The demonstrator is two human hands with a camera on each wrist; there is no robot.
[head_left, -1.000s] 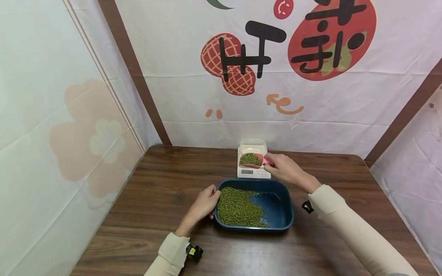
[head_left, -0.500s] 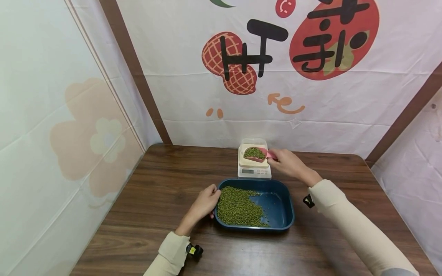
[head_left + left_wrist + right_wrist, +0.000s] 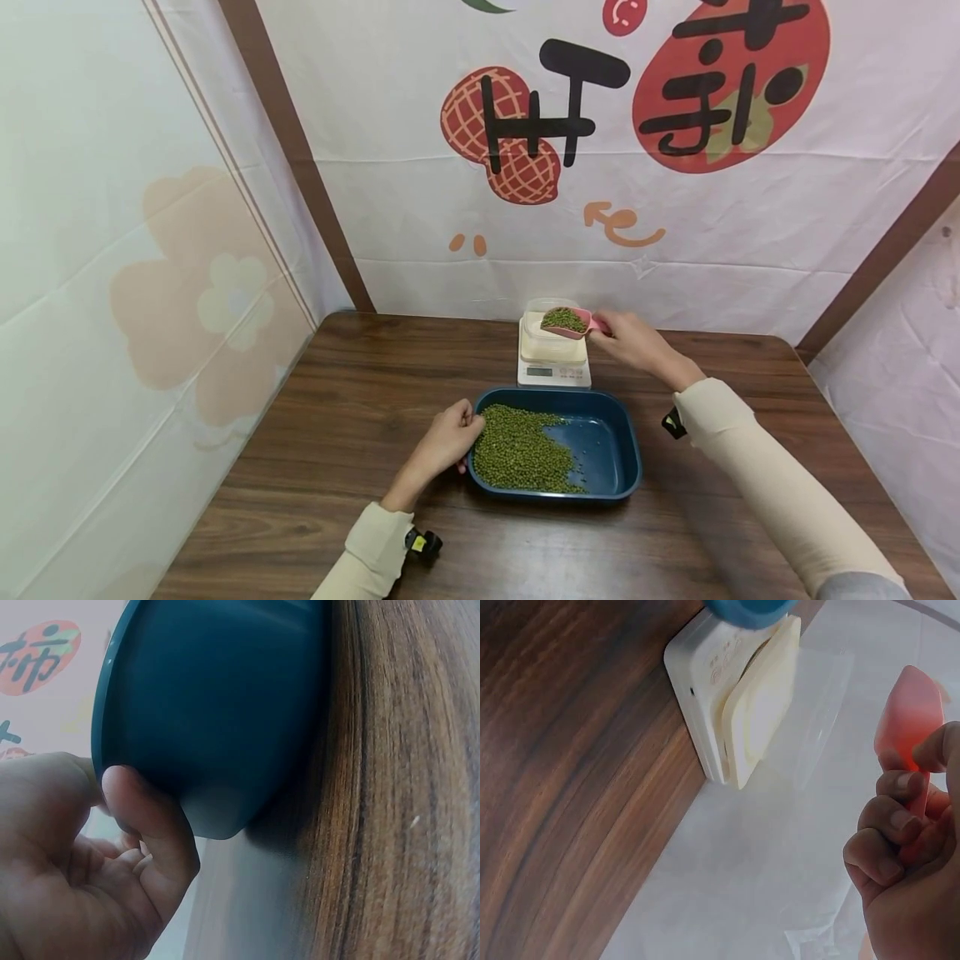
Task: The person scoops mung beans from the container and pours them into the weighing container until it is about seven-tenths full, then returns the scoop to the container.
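Pink scoop [image 3: 909, 712]: its beans [image 3: 564, 318] show only in head view.
Right hand [image 3: 633, 342] grips its handle [image 3: 918, 801]; left hand [image 3: 446, 437] grips tray [image 3: 597, 450], left end.

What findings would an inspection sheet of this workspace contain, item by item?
Surface: brown wood-grain table.
Job's things: blue tray, partly covered with green beans; pink scoop carrying more beans, above clear container on white scale, reading illegible.
Clutter: nothing seen.
Left hand: fingers hold the tray's rim.
Right hand: fingers grip the scoop.
Cables: nothing seen.
Surroundings: printed pale cloth behind and at both sides.
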